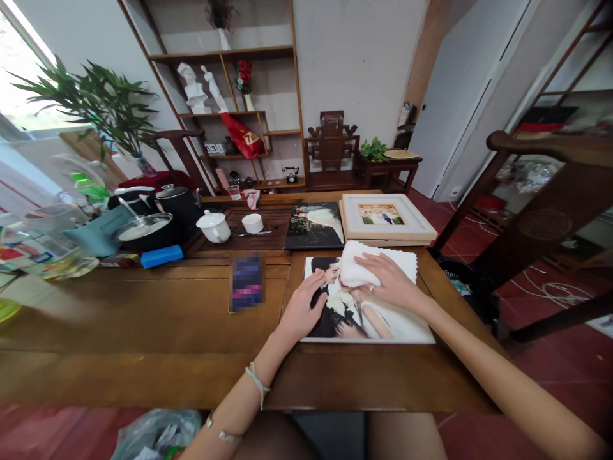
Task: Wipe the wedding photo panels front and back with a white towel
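A wedding photo panel (330, 322) lies flat on the wooden table in front of me, showing a couple in dark and white clothes. My left hand (304, 305) rests on the panel's left part, palm down with fingers stretched out and nothing held. A folded white cloth (357, 265) is spread over the panel's upper right, and my right hand (390, 278) presses it down, fingers over it. Part of the picture is hidden under the cloth and both hands. Just behind lie a dark photo panel (313, 233) and a white-framed photo (421, 220).
To the left lie a blurred dark purple object (246, 284) and a blue block (161, 256). A white lidded pot (213, 228) and a white cup (252, 223) stand behind on a tea tray. A carved chair (541, 223) is at the right.
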Demonstrator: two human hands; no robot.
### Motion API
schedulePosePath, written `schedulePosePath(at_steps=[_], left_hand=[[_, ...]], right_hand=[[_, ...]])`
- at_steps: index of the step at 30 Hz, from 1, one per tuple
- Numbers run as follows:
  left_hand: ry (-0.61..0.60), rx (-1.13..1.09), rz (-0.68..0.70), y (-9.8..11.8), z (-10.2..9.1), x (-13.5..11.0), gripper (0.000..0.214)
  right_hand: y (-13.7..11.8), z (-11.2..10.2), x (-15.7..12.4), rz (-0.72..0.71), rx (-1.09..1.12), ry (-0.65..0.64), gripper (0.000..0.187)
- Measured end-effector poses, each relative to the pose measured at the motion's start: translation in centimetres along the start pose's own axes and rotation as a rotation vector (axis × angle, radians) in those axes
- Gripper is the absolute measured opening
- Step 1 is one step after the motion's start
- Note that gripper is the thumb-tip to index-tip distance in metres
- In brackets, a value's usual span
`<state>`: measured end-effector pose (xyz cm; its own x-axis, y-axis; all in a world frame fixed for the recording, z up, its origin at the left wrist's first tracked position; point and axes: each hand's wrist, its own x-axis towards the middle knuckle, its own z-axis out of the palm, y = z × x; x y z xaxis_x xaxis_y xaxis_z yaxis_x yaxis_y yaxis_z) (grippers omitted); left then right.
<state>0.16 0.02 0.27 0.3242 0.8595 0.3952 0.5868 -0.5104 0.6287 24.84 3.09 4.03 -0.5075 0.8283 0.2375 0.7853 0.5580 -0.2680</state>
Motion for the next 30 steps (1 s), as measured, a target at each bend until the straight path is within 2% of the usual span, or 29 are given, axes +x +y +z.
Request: schedulePosePath(at_steps=[3,6,10,13,16,19,22,25,28,30], left_hand=[[-0.002,-0.001,-0.004,-0.1,0.1,0.0,0.039],[-0.012,-0.014,0.004,-0.2,0.1,0.0,0.041],[-0.017,-0.044,0.02,-0.3,0.0,0.0,0.042],[-0.011,-0.052,0.007,-0.3,0.0,0.0,0.04],[-0.008,-0.042,-0.001,-0.3,0.1,0.0,0.039],[-0.001,-0.019,0.003,-0.2,0.2,0.0,0.039],[0.013,-0.005,0.008,-0.2,0.2,0.0,0.037],[0.019,-0.006,0.015,-0.2,0.2,0.0,0.036],[0.017,-0.002,0.014,-0.1,0.1,0.0,0.037],[0.011,0.003,0.014,-0.1,0.1,0.0,0.037]], right_hand=[[-1.6,0.2,-1.3,-0.074,0.011,-0.044,0.063],[-3.9,0.0,-4.0,-0.189,0.071,-0.122,0.076],[-7.1,-1.6,-7.3,-0.288,0.164,-0.287,0.091],[-7.9,-3.1,-8.1,-0.296,0.25,-0.413,0.095],[-6.5,-3.9,-7.3,-0.296,0.343,-0.464,0.092],[-3.4,-3.5,-5.5,-0.291,0.359,-0.451,0.082],[-0.1,-2.7,-3.7,-0.214,0.295,-0.364,0.075],[2.2,-1.7,-2.4,-0.128,0.224,-0.217,0.073],[2.7,-0.8,-2.2,-0.071,0.132,-0.099,0.074],[1.9,-0.4,-2.7,-0.07,0.076,-0.08,0.075]])
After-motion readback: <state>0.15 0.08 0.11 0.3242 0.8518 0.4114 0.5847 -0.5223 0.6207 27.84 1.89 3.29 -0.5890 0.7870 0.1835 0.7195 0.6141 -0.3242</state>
